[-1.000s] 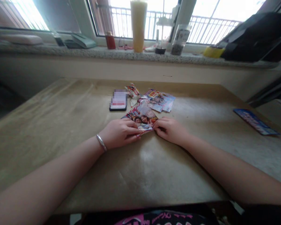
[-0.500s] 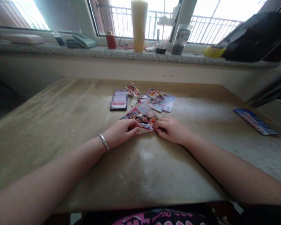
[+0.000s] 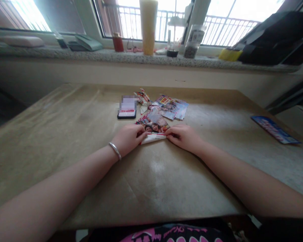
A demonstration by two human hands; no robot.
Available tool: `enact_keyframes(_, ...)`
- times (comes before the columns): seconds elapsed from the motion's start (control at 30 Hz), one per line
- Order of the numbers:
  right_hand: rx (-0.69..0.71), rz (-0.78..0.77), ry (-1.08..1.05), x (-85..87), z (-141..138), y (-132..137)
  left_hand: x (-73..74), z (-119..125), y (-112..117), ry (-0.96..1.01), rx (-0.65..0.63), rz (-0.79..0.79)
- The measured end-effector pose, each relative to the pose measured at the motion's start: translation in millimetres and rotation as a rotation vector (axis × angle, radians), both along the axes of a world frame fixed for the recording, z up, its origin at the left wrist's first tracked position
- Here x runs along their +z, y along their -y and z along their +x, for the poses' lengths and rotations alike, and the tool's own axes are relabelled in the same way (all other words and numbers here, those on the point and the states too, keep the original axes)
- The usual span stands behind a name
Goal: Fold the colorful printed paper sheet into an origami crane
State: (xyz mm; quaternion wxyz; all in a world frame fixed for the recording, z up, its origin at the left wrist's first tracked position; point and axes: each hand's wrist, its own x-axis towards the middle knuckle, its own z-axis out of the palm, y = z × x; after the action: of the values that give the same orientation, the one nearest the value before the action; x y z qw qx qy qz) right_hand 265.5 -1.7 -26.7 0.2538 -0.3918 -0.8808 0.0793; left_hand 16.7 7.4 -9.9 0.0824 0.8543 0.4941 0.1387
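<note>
A printed paper sheet (image 3: 155,121) with a colour photo lies on the table between my hands, its near edge folded up into a pale strip. My left hand (image 3: 129,137) pinches the left end of that fold between thumb and fingers. At the right end, my right hand (image 3: 179,135) grips the fold the same way. Just beyond the sheet, a crumpled, folded piece of printed paper (image 3: 143,99) stands beside a few flat printed sheets (image 3: 175,108). A phone (image 3: 127,108) with its screen lit lies to the left of them.
A blue printed leaflet (image 3: 275,130) rests at the table's right side. Along the granite windowsill (image 3: 131,57) stand a tall yellowish cylinder (image 3: 148,30), a red jar (image 3: 118,42), a clear container (image 3: 192,43) and a black bag (image 3: 272,40).
The sheet's near edge is now turned up further, showing a wider white strip. My left hand has shifted slightly right along the fold; my right hand stays nearly in place.
</note>
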Motion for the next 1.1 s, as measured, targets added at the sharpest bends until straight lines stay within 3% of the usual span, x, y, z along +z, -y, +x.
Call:
enact_keyframes(0.3,0.052,0.052,0.042,-3.5,-0.8,-3.0,-2.6,0.9,-5.1,-0.124,-0.033,0.141)
enact_keyframes(0.7,0.056,0.165,0.185,-2.5,-5.5,0.0,-4.4,1.3,-7.4,-0.076,-0.015,0.109)
enact_keyframes(1.1,0.018,0.168,0.242,-0.5,-8.7,2.6,-1.7,2.9,-7.4,-0.073,0.017,0.096)
